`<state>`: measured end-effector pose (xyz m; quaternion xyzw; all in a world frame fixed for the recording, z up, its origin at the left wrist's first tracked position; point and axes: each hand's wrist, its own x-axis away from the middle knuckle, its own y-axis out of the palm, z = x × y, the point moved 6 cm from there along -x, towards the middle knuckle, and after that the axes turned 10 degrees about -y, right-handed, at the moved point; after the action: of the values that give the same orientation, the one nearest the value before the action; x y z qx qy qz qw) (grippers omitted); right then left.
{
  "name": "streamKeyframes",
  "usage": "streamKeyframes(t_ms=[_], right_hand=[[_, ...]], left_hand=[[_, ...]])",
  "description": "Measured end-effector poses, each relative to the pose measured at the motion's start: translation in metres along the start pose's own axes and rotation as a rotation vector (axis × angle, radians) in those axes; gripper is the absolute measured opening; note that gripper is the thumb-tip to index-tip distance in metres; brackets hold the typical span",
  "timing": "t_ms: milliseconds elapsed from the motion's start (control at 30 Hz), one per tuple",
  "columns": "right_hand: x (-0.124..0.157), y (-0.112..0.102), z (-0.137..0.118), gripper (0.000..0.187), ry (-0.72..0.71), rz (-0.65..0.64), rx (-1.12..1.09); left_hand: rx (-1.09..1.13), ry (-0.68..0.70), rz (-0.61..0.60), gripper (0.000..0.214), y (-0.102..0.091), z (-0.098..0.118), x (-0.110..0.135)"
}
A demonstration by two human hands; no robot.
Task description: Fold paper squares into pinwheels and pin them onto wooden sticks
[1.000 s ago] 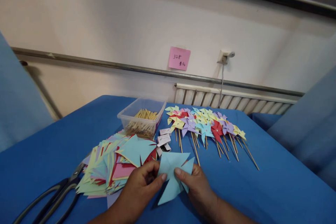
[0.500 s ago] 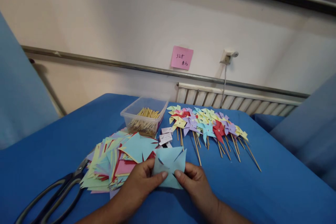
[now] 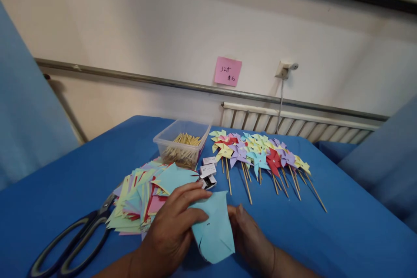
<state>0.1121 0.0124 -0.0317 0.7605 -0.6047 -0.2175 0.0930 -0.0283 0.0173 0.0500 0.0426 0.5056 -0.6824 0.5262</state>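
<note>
A slit, light blue paper square is bent and tilted in front of me, with a small dark mark near its middle. My left hand is closed on its left and upper edges, the thumb lying across its face. Close against the paper's right edge is my right hand, its fingers curled and partly hidden; whether it pinches the sheet I cannot make out. Left of my hands lies a pile of coloured cut paper, with a slit blue sheet on top. Small white boxes stand just beyond the paper.
Large dark-handled scissors lie at the left on the blue tablecloth. A clear plastic box of short wooden sticks stands behind the pile. Several finished paper pinwheels on sticks lie at the back right.
The blue paper has turned and tipped from a flatter pose, its surface now bent. My left fingers have moved over its upper edge. My right thumb has come off its face.
</note>
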Motion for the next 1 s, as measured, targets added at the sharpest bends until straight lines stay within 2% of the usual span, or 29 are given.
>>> streamKeyframes(t_ms=[100,200,300,367,433,533,667,1000], right_hand=[[0.0,0.001,0.009,0.049,0.065,-0.04,-0.06],[-0.004,-0.013,0.017,0.038,0.077,0.09,0.049],[-0.007,-0.03,0.014,0.037,0.01,0.287,0.175],[-0.008,-0.036,0.009,0.037,-0.024,0.363,0.2],[-0.008,-0.039,0.005,0.037,-0.048,0.399,0.195],[-0.007,-0.04,0.001,0.036,-0.062,0.416,0.196],[-0.006,-0.041,0.001,0.034,-0.068,0.406,0.221],[-0.005,-0.03,0.003,0.032,-0.061,0.326,0.08]], left_hand=[[-0.073,0.019,-0.111,0.025,0.01,0.0,-0.002],[-0.05,-0.008,-0.129,0.033,0.013,-0.004,-0.002],[0.02,-0.17,-0.061,0.047,0.01,-0.013,-0.001],[0.113,-0.336,-0.046,0.05,0.011,-0.023,0.0],[0.278,-0.495,-0.08,0.047,0.016,-0.03,0.0],[0.516,-0.7,-0.16,0.035,0.025,-0.036,-0.001],[0.597,-0.877,-0.212,0.026,0.031,-0.036,-0.003],[0.708,-1.019,-0.294,0.029,0.041,-0.037,0.002]])
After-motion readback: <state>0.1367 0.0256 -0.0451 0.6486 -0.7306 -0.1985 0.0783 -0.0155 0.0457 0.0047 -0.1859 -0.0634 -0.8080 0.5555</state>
